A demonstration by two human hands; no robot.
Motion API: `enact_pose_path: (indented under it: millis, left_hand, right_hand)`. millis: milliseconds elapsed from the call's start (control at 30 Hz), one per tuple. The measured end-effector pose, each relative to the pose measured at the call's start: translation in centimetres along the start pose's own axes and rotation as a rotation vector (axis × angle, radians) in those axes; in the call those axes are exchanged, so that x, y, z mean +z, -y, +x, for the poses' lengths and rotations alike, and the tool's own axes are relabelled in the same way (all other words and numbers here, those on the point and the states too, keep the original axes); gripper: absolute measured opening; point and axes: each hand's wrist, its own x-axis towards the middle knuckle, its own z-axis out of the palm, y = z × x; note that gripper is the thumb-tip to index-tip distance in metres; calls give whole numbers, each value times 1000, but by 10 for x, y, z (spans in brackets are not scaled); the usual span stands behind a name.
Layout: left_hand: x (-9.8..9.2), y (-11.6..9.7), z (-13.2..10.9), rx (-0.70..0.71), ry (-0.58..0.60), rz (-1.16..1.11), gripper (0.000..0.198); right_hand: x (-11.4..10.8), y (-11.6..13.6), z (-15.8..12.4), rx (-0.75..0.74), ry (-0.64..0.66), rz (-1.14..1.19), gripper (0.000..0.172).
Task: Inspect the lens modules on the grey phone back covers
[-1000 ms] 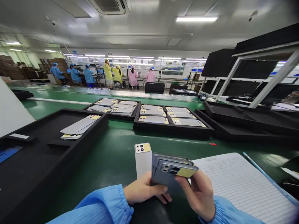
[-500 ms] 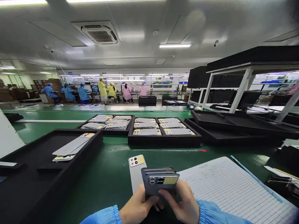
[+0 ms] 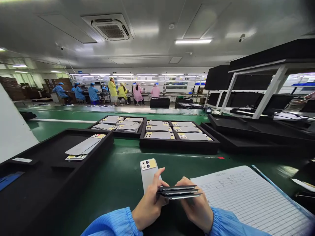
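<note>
A small stack of dark phone back covers [image 3: 179,191] is held edge-on between my two hands, low in the middle of the view. My left hand [image 3: 150,201] grips its left end, with the index finger raised. My right hand [image 3: 197,205] is wrapped round the right end. Just behind my left hand, a silver phone cover [image 3: 149,172] with a yellow patch and camera rings lies on the green table [image 3: 125,173]. To the right of my hands is an open notebook [image 3: 236,190] with a ruled, handwritten page.
Two black trays [image 3: 178,148] of silver covers stand beyond my hands. At left, a black tray [image 3: 95,164] holds a few covers [image 3: 85,146]. Black trays [image 3: 246,144] are stacked at right beside a white-framed rack. A blue pen [image 3: 261,175] lies along the notebook. People sit far behind.
The stack has tipped from showing its camera face to showing its edges. My left index finger has lifted. The whole view has shifted, with the surroundings now slightly further right.
</note>
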Motion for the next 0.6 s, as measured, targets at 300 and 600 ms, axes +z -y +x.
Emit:
enact_pose_path:
  millis: [300,600]
  left_hand:
    - [1,-4,-1,10,-59,46,56]
    - [-1,-20,-1,-94,-181,-484,22]
  right_hand:
    - [-2,7,0,-50,-30,-33,11]
    - [1,20,-13,177,19,-103,11]
